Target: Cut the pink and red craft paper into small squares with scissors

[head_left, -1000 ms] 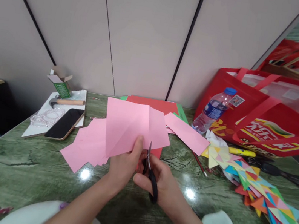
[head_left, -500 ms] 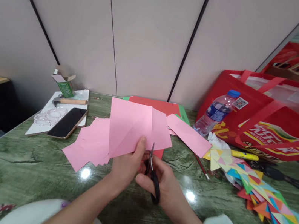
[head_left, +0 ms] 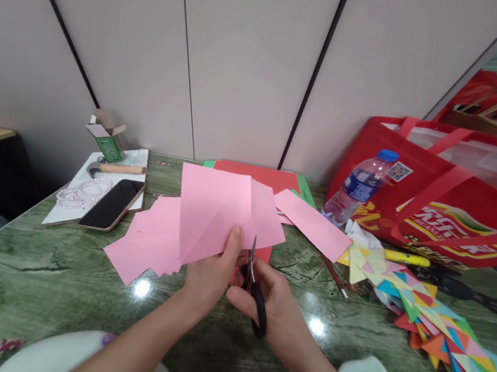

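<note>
My left hand (head_left: 215, 266) grips a creased sheet of pink paper (head_left: 213, 205) by its lower edge, thumb on top, the sheet raised above the table. Black-handled scissors (head_left: 260, 308) are in my right hand (head_left: 277, 299), fingers closed round the handles. Their blades point up and away, against the paper's lower edge beside my left thumb. Part of the handles is hidden by my fingers. Left of the held sheet lies a fanned pile of pink paper pieces (head_left: 152, 233). A pink paper strip (head_left: 313, 225) rests to the right.
A phone (head_left: 112, 204), a hammer (head_left: 118, 169) and a small green box (head_left: 109, 147) sit at the left. Red and green sheets (head_left: 260, 174) lie by the wall. At the right are a water bottle (head_left: 360, 189), a red bag (head_left: 442, 193) and folded colourful paper pieces (head_left: 440, 320).
The held pink sheet has shifted very slightly to the left. Both hands and the scissors stay almost in the same place.
</note>
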Available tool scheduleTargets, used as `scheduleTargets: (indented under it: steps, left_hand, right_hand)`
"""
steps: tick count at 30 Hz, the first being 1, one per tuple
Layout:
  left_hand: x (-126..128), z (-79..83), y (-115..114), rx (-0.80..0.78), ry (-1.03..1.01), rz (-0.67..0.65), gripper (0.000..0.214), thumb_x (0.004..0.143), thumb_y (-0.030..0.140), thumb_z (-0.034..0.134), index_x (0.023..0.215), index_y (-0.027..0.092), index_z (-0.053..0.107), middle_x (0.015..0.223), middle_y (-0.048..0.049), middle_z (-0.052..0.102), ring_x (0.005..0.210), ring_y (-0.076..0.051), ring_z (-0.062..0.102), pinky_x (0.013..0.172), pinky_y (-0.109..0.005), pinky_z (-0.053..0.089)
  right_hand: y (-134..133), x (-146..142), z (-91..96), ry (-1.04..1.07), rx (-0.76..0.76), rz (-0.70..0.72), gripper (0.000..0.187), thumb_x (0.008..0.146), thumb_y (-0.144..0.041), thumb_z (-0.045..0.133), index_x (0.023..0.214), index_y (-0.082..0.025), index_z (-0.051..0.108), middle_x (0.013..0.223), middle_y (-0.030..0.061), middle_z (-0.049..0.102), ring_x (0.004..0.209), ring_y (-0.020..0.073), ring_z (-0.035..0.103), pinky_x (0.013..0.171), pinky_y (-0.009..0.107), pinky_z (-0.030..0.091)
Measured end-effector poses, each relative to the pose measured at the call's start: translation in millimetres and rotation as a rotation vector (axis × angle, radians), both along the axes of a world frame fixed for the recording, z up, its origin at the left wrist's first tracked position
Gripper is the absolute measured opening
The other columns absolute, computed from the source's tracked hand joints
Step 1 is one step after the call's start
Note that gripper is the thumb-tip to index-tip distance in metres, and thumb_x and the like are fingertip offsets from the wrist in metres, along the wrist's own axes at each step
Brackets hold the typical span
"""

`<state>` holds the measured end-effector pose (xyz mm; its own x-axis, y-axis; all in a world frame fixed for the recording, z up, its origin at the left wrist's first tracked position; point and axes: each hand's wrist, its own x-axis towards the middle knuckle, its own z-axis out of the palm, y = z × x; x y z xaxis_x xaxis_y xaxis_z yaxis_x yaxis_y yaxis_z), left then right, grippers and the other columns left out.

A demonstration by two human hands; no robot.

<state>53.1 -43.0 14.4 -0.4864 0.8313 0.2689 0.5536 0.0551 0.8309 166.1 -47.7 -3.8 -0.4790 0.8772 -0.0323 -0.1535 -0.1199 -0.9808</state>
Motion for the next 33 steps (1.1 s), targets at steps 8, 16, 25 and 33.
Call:
scheduleTargets:
  steps: [8, 16, 25, 33]
  left_hand:
    - [3.2, 6.7, -0.1, 0.033, -0.017, -0.06, 0.028, 0.077, 0.042, 0.046, 0.076, 0.02, 0.062, 0.084, -0.0056, 0.068, 0.089, -0.022, 0.061, 0.092, -0.037, 0.04]
    - [1.6, 3.2, -0.1, 0.004, -0.035, 0.021, 0.034, 0.074, 0.048, 0.049, 0.084, 0.019, 0.062, 0.094, -0.0083, 0.066, 0.096, -0.025, 0.058, 0.093, -0.042, 0.038]
    - [1.7, 4.9, -0.2, 0.049, -0.043, -0.063, 0.028, 0.076, 0.043, 0.046, 0.073, 0.02, 0.062, 0.079, -0.0043, 0.068, 0.086, -0.021, 0.062, 0.09, -0.036, 0.042]
    - [2.1, 4.1, -1.0, 0.047, -0.042, -0.008, 0.03, 0.075, 0.046, 0.048, 0.079, 0.02, 0.063, 0.087, -0.0071, 0.067, 0.091, -0.024, 0.06, 0.089, -0.04, 0.042]
  right_hand:
    - [-0.3, 0.1, -3.1, 0.015, -0.005, -0.009, 0.035, 0.059, -0.031, 0.075, 0.081, -0.015, 0.052, 0.068, -0.0042, 0.044, 0.06, 0.009, 0.039, 0.055, 0.021, 0.033]
    - [-0.4, -0.1, 1.8, 0.0, 0.008, -0.026, 0.039, 0.058, -0.032, 0.075, 0.084, -0.013, 0.054, 0.064, -0.0048, 0.043, 0.058, 0.0087, 0.037, 0.053, 0.021, 0.032]
    - [-1.7, -0.4, 1.9, -0.021, 0.01, -0.034, 0.039, 0.057, -0.037, 0.075, 0.083, -0.014, 0.056, 0.063, -0.0044, 0.043, 0.056, 0.0088, 0.037, 0.052, 0.021, 0.033]
    - [-0.2, -0.9, -1.4, -0.048, 0.039, -0.038, 0.038, 0.059, -0.043, 0.072, 0.08, -0.016, 0.057, 0.063, -0.0033, 0.045, 0.057, 0.0103, 0.039, 0.051, 0.022, 0.034]
